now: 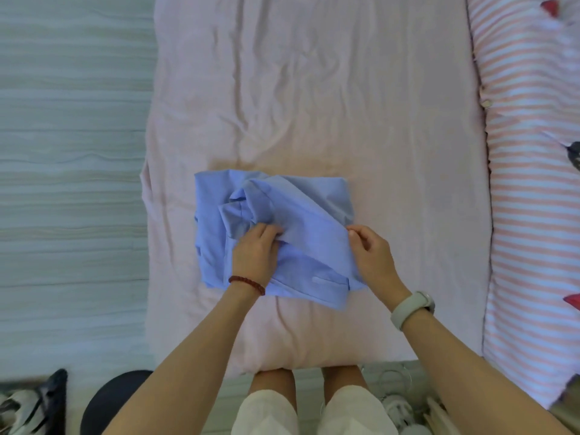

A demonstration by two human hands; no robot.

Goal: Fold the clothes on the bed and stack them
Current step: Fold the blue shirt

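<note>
— Blue cotton, by the look of it: the shirt (276, 233) lies half folded at the centre of the frame, on the pink bedsheet (314, 105), near its lower edge.

— How are the hands placed?

— The left hand (255, 251) rests on the middle of the cloth, fingers curled into a raised ridge of fabric. The right hand (372, 254) pinches the shirt's right edge between thumb and fingertips.

— Will it handle easily?

— Probably light, thin and limp; it creases readily and holds no shape, so a lifted flap would sag. I'd judge it best taken at edges or corners, with one hand pinning the middle.

— Any risk?

— The bunched collar area, left of centre, may spoil a flat fold unless smoothed. The soft sheet could wrinkle along too.

— Anything else around?

— A striped quilt (530, 183) runs down the right side.
</note>
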